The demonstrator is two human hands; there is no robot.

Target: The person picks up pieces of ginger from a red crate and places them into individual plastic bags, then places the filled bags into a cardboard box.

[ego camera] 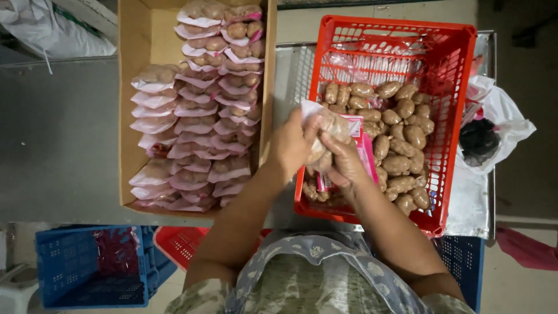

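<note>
Clear plastic, pinched between both sets of fingers [317, 125], forms the small bag [328, 136] being filled over the near left corner of the red crate [442, 87]. The left hand [290, 145] closes on the bag's upper left edge, holding the mouth up, while the right hand [346, 163] wraps around it from below and the side, fingers curled shut on the plastic and on the brown oblong pieces already inside. A pink-printed panel shows on the bag just right of the hands. To do this well, it seems wise to keep the mouth held high and level so nothing tips back out, and to support the weight from beneath, not hang it from the thin edge. Around the hands, the crate holds a loose heap of the same brown pieces [401, 134], spread mostly across its right and middle. Left of the crate, touching or nearly touching it, a cardboard box [131, 116] carries rows of filled bags [203, 116], overlapped like shingles in two or three columns. Both sit on a grey metal tabletop [288, 75]. A white plastic bag with something dark inside [485, 136] lies at the right edge, and a blue crate [87, 267] stands on the floor below left.
</note>
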